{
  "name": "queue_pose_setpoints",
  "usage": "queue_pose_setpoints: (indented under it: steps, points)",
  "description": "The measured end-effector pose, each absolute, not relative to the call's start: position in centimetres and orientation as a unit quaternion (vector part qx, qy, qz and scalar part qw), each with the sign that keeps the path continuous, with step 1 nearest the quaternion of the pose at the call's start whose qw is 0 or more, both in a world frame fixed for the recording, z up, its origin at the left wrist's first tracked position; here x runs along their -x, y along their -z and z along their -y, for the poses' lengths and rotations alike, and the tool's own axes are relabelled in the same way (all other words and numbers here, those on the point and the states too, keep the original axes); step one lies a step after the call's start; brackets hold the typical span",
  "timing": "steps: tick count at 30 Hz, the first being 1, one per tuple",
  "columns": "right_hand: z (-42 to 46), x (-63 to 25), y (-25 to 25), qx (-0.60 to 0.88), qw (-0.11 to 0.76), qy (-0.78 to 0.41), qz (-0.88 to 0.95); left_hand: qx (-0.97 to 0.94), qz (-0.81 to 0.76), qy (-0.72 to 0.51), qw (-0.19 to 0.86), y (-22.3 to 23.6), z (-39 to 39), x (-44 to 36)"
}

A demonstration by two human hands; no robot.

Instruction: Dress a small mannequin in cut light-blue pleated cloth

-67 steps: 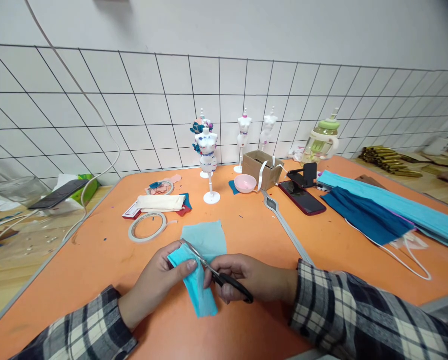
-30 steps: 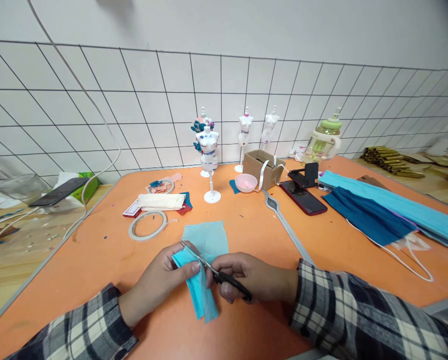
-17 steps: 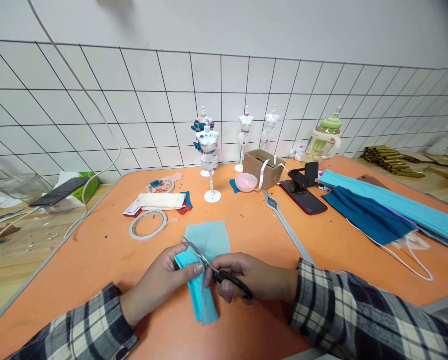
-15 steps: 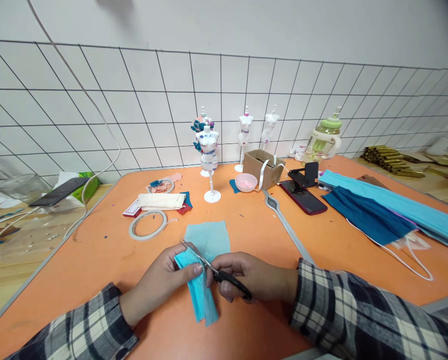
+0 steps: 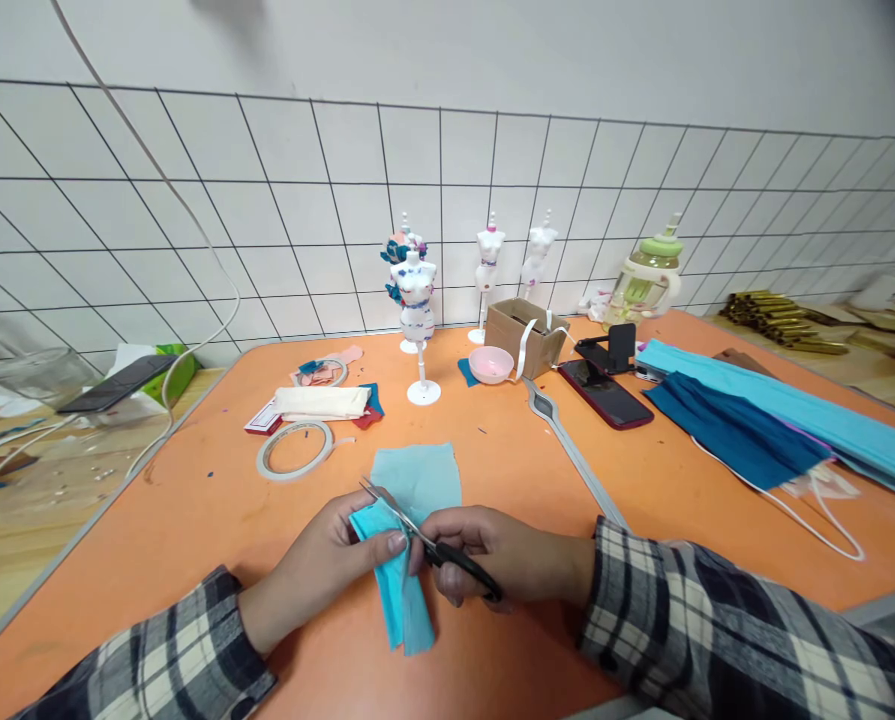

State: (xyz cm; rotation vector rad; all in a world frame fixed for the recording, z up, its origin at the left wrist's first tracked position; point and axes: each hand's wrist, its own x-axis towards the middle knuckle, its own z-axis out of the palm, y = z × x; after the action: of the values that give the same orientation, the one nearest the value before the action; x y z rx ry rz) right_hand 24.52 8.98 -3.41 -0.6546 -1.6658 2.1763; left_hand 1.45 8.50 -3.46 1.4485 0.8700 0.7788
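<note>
Between thumb and fingers, my left hand (image 5: 361, 545) pinches a folded piece of turquoise fabric (image 5: 393, 605), whose lower end hangs down toward me. My right hand (image 5: 484, 550) is wrapped round the black handles of a pair of scissors (image 5: 462, 567). Their metal blades lie across the top of the folded fabric, slightly parted at the tips, pointing up and left. Behind the hands, a flat pale-blue fabric piece (image 5: 421, 472) lies on the orange table; its near edge is hidden by my fingers and the scissors.
A roll of white tape (image 5: 295, 472) lies left, below a cream folded cloth (image 5: 323, 403). White mini mannequins (image 5: 418, 300) stand behind, near a pink bowl (image 5: 491, 366) and cardboard box (image 5: 518, 345). Right are a phone (image 5: 604, 393), a dark blue mask (image 5: 739, 428) and a lidded bottle (image 5: 646, 280).
Almost nothing differs. The hanging end of the turquoise fabric has shifted slightly, while both hands and the scissors stay in nearly the same place.
</note>
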Motion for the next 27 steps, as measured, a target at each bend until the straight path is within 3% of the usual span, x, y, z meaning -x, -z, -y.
queue_pose_setpoints:
  steps: [27]
  points:
    - [-8.85,-24.49,3.69,0.218,0.165,-0.777,0.567,-0.618,-0.366,-0.318,0.618,3.53,-8.51,-1.43]
